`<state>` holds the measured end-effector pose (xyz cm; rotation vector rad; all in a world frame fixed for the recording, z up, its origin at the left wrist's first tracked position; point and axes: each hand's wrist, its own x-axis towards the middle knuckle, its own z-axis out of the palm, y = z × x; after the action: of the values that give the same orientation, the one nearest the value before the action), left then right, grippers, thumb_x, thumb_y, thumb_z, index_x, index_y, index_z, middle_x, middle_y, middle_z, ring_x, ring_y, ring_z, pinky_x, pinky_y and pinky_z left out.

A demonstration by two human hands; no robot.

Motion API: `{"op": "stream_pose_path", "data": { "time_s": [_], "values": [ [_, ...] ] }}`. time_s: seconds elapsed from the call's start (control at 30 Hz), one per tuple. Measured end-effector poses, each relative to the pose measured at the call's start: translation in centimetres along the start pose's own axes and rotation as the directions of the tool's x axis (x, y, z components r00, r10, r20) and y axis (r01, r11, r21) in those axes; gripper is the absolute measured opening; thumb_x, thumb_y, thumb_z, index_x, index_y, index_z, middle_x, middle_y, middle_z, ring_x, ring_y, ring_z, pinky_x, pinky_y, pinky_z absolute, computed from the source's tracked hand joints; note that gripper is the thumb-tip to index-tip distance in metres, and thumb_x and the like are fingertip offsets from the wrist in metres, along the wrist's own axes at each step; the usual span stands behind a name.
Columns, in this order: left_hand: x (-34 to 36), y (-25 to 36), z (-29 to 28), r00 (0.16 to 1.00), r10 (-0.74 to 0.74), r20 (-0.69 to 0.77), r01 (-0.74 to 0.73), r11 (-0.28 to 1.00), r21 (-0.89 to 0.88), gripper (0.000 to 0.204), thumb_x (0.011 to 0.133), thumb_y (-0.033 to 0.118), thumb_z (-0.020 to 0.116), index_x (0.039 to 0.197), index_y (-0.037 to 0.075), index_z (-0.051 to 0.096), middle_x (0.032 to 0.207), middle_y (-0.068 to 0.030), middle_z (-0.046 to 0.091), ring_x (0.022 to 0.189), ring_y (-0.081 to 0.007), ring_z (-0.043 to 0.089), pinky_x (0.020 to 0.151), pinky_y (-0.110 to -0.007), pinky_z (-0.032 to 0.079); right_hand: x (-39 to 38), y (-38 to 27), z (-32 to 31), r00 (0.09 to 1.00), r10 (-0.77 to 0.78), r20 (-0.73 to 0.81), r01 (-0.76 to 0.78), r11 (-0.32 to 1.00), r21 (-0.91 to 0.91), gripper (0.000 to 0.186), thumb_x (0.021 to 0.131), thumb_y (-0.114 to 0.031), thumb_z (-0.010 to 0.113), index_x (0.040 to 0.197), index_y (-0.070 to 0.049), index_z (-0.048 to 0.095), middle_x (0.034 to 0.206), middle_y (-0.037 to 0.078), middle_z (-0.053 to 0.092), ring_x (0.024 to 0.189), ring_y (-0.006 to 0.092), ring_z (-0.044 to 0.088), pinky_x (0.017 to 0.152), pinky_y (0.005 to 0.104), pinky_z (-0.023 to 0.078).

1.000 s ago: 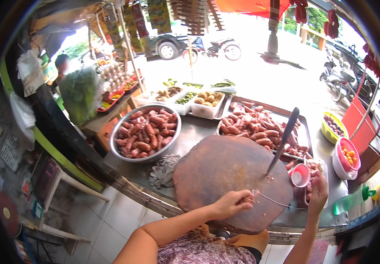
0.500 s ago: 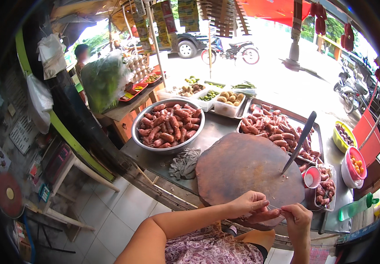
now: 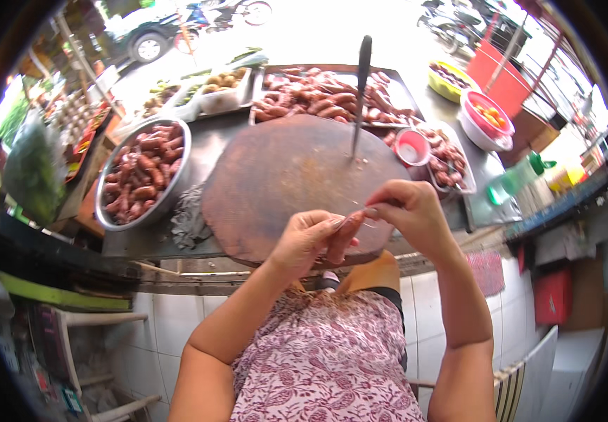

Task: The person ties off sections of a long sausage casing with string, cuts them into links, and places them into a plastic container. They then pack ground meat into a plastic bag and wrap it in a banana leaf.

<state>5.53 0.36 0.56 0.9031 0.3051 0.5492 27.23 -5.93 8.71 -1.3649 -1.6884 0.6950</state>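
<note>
Drawn together since half a second ago and lifted off the board, now meeting over its near edge. Nearest, left hand (image 3: 309, 239) with fingers (image 3: 332, 226) closed around one end of a short reddish sausage link (image 3: 346, 232); right hand (image 3: 411, 211) with fingers (image 3: 373, 211) pinched on what looks like a thin pale string or skewer (image 3: 357, 205) at the link's upper end, too fine to tell which. Held just above the round dark brown wooden chopping board (image 3: 283, 183) on the wet grey metal surface (image 3: 209, 151). Stuck upright in the board's far side, long dark-handled knife (image 3: 360, 91). Left of the board, crumpled grey cloth (image 3: 190, 218), then round steel bowl (image 3: 177, 137) full of red sausages. Right, small red cup (image 3: 411, 148). Farther back, rectangular metal tray (image 3: 402, 91) heaped with more sausages. Seemingly mid-step of tying off or threading a single link; next move likely calls for a steady pinch and a short, controlled pull of the right hand while bracing the link.
</note>
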Motion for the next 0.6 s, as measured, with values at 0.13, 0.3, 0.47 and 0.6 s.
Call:
{"op": "stream_pose_path", "data": {
  "time_s": [0.13, 0.3, 0.47, 0.6],
  "values": [
    [0.1, -0.7, 0.5, 0.996, 0.038, 0.076, -0.04, 0.999, 0.022, 0.043, 0.094, 0.01, 0.07, 0.131, 0.001, 0.051, 0.104, -0.006, 0.065, 0.089, -0.0113, 0.064, 0.077, -0.025, 0.052, 0.1, 0.2, 0.8, 0.998, 0.058, 0.005, -0.058, 0.996, 0.062, 0.01, 0.083, 0.001, 0.071, 0.092, 0.006, 0.07, 0.08, 0.012, 0.072, 0.073, 0.0124, 0.069, 0.067, 0.0276, 0.054],
    [0.2, -1.2, 0.9, 0.987, -0.102, 0.121, 0.092, 0.992, 0.084, 0.041, 0.093, 0.016, 0.07, 0.127, 0.002, 0.053, 0.099, -0.0032, 0.059, 0.088, -0.0128, 0.06, 0.079, -0.027, 0.05, 0.1, 0.3, 1.7, 0.998, 0.065, -0.006, -0.065, 0.994, 0.087, 0.015, 0.087, 0.0, 0.069, 0.1, 0.005, 0.069, 0.082, 0.012, 0.07, 0.075, 0.0143, 0.069, 0.069, 0.0282, 0.054],
    [0.1, -1.2, -0.5, 0.998, -0.054, -0.015, 0.056, 0.984, 0.168, 0.031, 0.093, 0.011, 0.064, 0.122, 0.004, 0.055, 0.095, -0.0033, 0.058, 0.081, -0.011, 0.059, 0.071, -0.024, 0.047, -0.9, 0.4, -0.4, 0.975, 0.213, 0.056, -0.209, 0.975, -0.074, 0.016, 0.089, -0.003, 0.066, 0.104, 0.004, 0.069, 0.081, 0.015, 0.068, 0.074, 0.0187, 0.067, 0.07, 0.0315, 0.053],
    [0.1, -1.3, -1.1, 0.994, 0.032, -0.107, -0.023, 0.996, 0.092, 0.028, 0.096, 0.012, 0.063, 0.121, 0.005, 0.056, 0.096, -0.0036, 0.061, 0.077, -0.0106, 0.057, 0.067, -0.022, 0.045, -2.5, 0.0, -2.5, 0.973, 0.163, 0.165, -0.136, 0.977, -0.161, 0.012, 0.085, -0.003, 0.07, 0.095, 0.004, 0.071, 0.083, 0.013, 0.067, 0.078, 0.0255, 0.068, 0.073, 0.0343, 0.052]
  ]
}}
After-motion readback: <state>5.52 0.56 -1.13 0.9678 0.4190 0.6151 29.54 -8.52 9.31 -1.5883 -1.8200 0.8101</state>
